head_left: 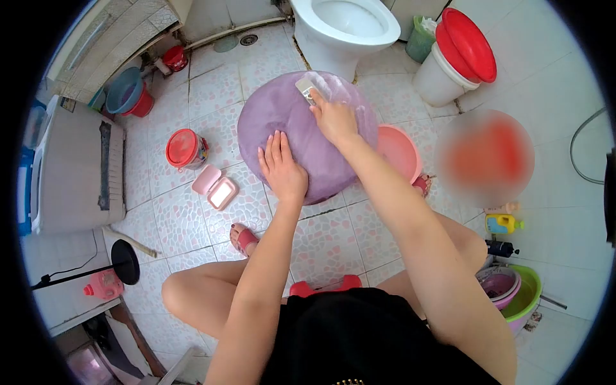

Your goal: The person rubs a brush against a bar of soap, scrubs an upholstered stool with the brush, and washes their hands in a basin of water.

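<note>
A large round purple cushion (256,106) with a plush-looking surface stands on the tiled floor in front of me. My right hand (335,119) holds a pale rectangular block, which looks like a bar of soap (307,88), against the cushion's far top. White smears (343,90) spread over the fabric to the right of it. My left hand (282,168) lies flat on the cushion's near left side, fingers spread, holding nothing. On the floor to the left sits an open pink soap box (221,193), its inside pale.
A red-lidded tub (184,149) stands left of the cushion, a pink basin (399,154) touches its right side. Behind it is a toilet (350,25). A white bucket (439,80) with a red basin (467,45) stands back right. Nested basins (523,295) sit lower right.
</note>
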A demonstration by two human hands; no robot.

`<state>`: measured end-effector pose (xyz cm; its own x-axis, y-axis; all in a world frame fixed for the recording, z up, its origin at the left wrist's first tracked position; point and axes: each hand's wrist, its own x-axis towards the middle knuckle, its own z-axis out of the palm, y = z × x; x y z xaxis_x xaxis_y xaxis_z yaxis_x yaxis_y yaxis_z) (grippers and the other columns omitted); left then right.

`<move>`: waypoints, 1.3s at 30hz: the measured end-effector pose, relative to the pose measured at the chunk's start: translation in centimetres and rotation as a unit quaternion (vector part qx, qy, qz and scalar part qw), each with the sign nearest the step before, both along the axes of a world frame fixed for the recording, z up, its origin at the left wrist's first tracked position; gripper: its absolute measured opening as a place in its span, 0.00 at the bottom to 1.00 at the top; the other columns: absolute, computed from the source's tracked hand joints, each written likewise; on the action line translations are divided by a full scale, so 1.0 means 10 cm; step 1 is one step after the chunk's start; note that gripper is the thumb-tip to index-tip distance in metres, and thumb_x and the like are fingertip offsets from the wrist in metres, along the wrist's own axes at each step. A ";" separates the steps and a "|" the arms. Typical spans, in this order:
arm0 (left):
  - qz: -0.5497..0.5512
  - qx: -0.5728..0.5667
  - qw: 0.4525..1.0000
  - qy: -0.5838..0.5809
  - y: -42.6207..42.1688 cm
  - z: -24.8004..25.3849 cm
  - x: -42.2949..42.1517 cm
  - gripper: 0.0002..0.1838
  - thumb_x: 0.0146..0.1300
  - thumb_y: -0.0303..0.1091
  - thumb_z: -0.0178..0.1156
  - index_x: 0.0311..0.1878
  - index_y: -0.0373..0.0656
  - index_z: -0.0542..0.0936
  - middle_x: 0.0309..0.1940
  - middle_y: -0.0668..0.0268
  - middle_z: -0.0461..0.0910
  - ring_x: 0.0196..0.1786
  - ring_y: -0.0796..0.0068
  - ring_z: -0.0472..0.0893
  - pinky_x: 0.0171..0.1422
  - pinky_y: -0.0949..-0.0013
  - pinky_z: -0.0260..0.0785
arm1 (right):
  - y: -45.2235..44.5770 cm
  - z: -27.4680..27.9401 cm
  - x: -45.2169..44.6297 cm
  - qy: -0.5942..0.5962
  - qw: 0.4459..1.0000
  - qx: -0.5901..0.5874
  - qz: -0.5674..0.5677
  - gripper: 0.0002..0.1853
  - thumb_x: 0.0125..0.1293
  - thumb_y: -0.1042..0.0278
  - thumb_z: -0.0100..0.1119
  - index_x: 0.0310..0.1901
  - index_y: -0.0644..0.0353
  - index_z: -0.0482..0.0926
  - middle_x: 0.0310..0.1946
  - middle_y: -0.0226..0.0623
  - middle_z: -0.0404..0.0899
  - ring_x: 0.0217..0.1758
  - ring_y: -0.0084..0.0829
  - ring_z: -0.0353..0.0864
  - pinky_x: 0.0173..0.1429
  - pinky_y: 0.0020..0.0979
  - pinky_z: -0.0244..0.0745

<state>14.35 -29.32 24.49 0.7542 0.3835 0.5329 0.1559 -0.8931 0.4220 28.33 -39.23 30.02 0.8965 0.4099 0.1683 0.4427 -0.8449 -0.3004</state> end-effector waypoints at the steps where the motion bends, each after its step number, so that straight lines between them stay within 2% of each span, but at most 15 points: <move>1: -0.002 -0.002 1.000 -0.005 0.00 0.01 0.01 0.33 0.56 0.21 0.50 0.69 0.37 0.71 0.70 0.59 0.71 0.76 0.60 0.64 0.83 0.48 0.44 | -0.04 -0.02 -0.07 -0.023 1.000 -0.006 0.015 0.26 0.73 0.53 0.54 0.71 0.40 0.70 0.32 0.49 0.86 0.38 0.52 0.86 0.47 0.53 0.79; 2: -0.002 -0.005 1.000 -0.009 -0.01 0.01 0.00 0.32 0.56 0.21 0.50 0.69 0.37 0.71 0.70 0.59 0.71 0.76 0.60 0.64 0.83 0.48 0.44 | -0.08 -0.04 -0.15 -0.045 0.998 -0.012 0.031 0.26 0.73 0.53 0.54 0.72 0.40 0.69 0.32 0.49 0.86 0.37 0.52 0.86 0.46 0.53 0.80; 5: -0.007 -0.006 1.000 -0.007 0.01 -0.02 -0.01 0.32 0.57 0.22 0.50 0.69 0.36 0.71 0.70 0.59 0.70 0.76 0.60 0.64 0.83 0.48 0.43 | -0.16 0.06 -0.52 0.039 0.999 -0.005 0.029 0.26 0.74 0.53 0.53 0.72 0.40 0.68 0.30 0.49 0.86 0.35 0.53 0.86 0.42 0.54 0.80; 14: -0.014 0.004 1.000 -0.013 0.03 0.02 -0.05 0.30 0.59 0.24 0.51 0.67 0.34 0.71 0.70 0.57 0.71 0.76 0.60 0.63 0.84 0.50 0.43 | -0.55 0.07 -1.37 0.015 0.997 -0.022 0.075 0.28 0.74 0.54 0.54 0.74 0.38 0.66 0.21 0.47 0.83 0.24 0.50 0.84 0.29 0.49 0.79; 17: -0.005 -0.010 1.000 0.011 0.07 -0.01 -0.04 0.29 0.61 0.28 0.52 0.69 0.38 0.71 0.72 0.59 0.69 0.78 0.58 0.61 0.84 0.46 0.40 | -0.63 0.16 -1.56 0.024 0.995 -0.035 0.087 0.28 0.73 0.54 0.55 0.74 0.37 0.66 0.21 0.46 0.82 0.23 0.48 0.84 0.27 0.48 0.78; 20: 0.039 0.031 0.998 0.025 0.08 0.02 -0.13 0.30 0.64 0.33 0.53 0.71 0.48 0.71 0.75 0.63 0.65 0.80 0.55 0.57 0.81 0.34 0.37 | -0.65 0.23 -1.58 0.001 0.995 -0.040 0.087 0.28 0.73 0.53 0.56 0.73 0.37 0.67 0.20 0.46 0.82 0.21 0.47 0.83 0.26 0.46 0.78; 23: 0.049 0.032 0.996 0.069 0.09 0.02 -0.14 0.29 0.67 0.36 0.51 0.73 0.56 0.71 0.78 0.67 0.60 0.81 0.50 0.52 0.76 0.23 0.38 | -0.62 0.16 -1.27 -0.012 0.996 -0.020 0.087 0.27 0.73 0.52 0.56 0.72 0.36 0.69 0.21 0.46 0.82 0.21 0.48 0.83 0.26 0.48 0.77; 26: 0.047 0.015 0.995 0.087 0.06 0.04 -0.14 0.30 0.66 0.35 0.52 0.73 0.56 0.70 0.79 0.68 0.58 0.81 0.48 0.51 0.73 0.20 0.42 | -0.58 0.12 -0.94 -0.016 0.996 -0.029 0.083 0.26 0.73 0.50 0.54 0.71 0.36 0.70 0.22 0.48 0.83 0.24 0.50 0.84 0.28 0.49 0.78; 32: 0.031 0.030 0.996 0.071 0.01 0.05 -0.13 0.31 0.65 0.34 0.54 0.74 0.55 0.70 0.79 0.68 0.58 0.81 0.48 0.50 0.73 0.21 0.42 | -0.50 0.01 -0.08 -0.039 0.998 -0.047 -0.003 0.25 0.74 0.50 0.50 0.71 0.37 0.70 0.33 0.50 0.86 0.35 0.55 0.86 0.42 0.55 0.80; 35: 0.033 0.021 0.997 0.060 0.00 0.00 -0.09 0.33 0.63 0.36 0.56 0.74 0.57 0.70 0.79 0.70 0.58 0.82 0.51 0.50 0.74 0.20 0.40 | -0.45 -0.10 0.36 -0.002 0.998 -0.046 -0.051 0.25 0.74 0.49 0.50 0.71 0.37 0.70 0.39 0.50 0.86 0.41 0.55 0.86 0.47 0.56 0.79; 39: 0.035 0.016 0.997 0.069 -0.01 0.02 -0.09 0.33 0.63 0.36 0.56 0.74 0.57 0.69 0.79 0.70 0.58 0.82 0.51 0.49 0.74 0.22 0.40 | -0.29 -0.02 0.52 0.012 0.994 -0.007 -0.106 0.24 0.75 0.50 0.50 0.71 0.37 0.71 0.43 0.50 0.86 0.46 0.55 0.85 0.52 0.53 0.78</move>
<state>13.43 -29.41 24.69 0.7933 0.4227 0.4381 0.2733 -0.8903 0.3641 33.54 -42.14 29.78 0.9665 0.2138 0.1418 0.2476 -0.9222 -0.2970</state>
